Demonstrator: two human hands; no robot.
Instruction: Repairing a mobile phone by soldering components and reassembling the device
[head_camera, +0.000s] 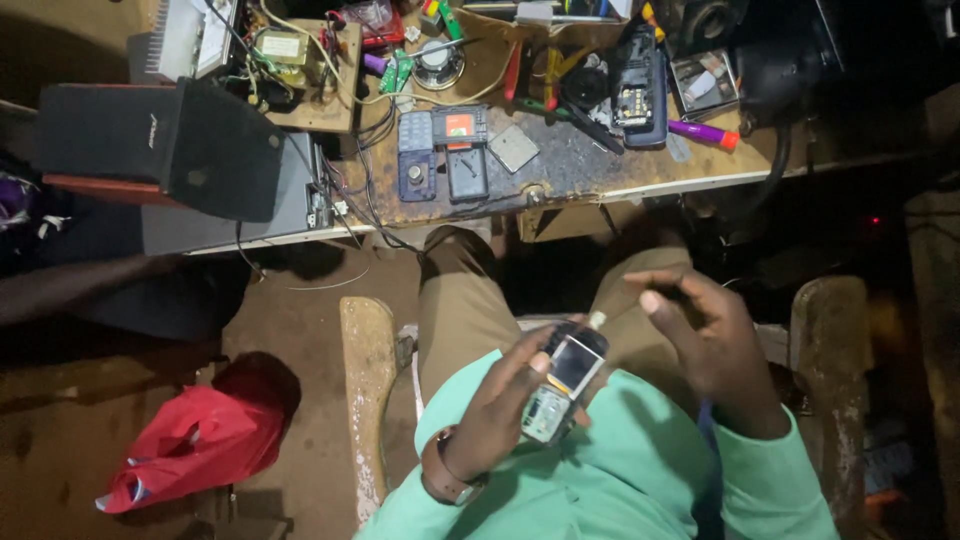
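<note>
While the left hand (505, 400) is gripping an old keypad phone (562, 382) over the lap, the right hand (705, 335) is hovering just beside it, half open and holding nothing, below the cluttered counter (570, 165).

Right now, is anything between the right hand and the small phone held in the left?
Nothing visible. The left hand grips the small phone over the lap; the right hand hangs open just beside it, with only open air between them.
</note>
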